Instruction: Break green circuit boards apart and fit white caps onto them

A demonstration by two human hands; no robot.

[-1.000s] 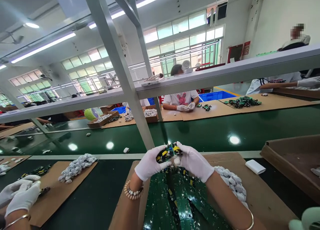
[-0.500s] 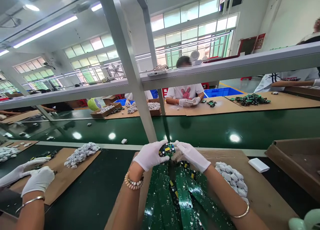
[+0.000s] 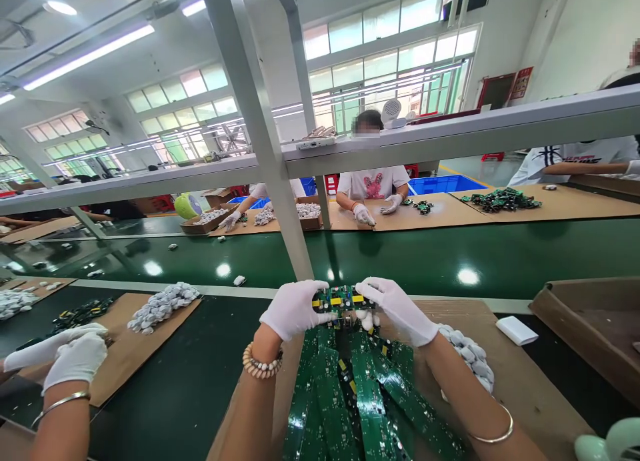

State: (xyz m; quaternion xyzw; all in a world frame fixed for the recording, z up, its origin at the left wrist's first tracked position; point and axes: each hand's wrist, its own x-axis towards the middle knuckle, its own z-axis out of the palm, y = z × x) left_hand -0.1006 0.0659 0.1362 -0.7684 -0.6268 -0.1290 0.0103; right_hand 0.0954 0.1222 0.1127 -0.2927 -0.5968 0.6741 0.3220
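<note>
Between my two white-gloved hands I hold a green circuit board strip (image 3: 336,301) with yellow components facing me. My left hand (image 3: 296,310) is closed on its left end, thumb below and fingers above. My right hand (image 3: 395,307) grips the right end, with some fingers curled underneath. Below the hands lies a pile of long green circuit boards (image 3: 333,394), overlapping on brown cardboard. To the right of the pile, partly behind my right forearm, is a heap of small white plastic pieces (image 3: 467,354).
Left of me, a co-worker's gloved hands (image 3: 75,357) work beside another white heap (image 3: 164,307). A green conveyor belt (image 3: 400,257) runs across, carrying a few white pieces. A brown box (image 3: 590,327) stands right. A metal post (image 3: 260,134) rises ahead. Co-workers sit opposite.
The board between my hands has turned so its row of yellow parts faces me, and my right hand has shifted slightly right. White pieces on the belt moved left. The person opposite parted their hands.
</note>
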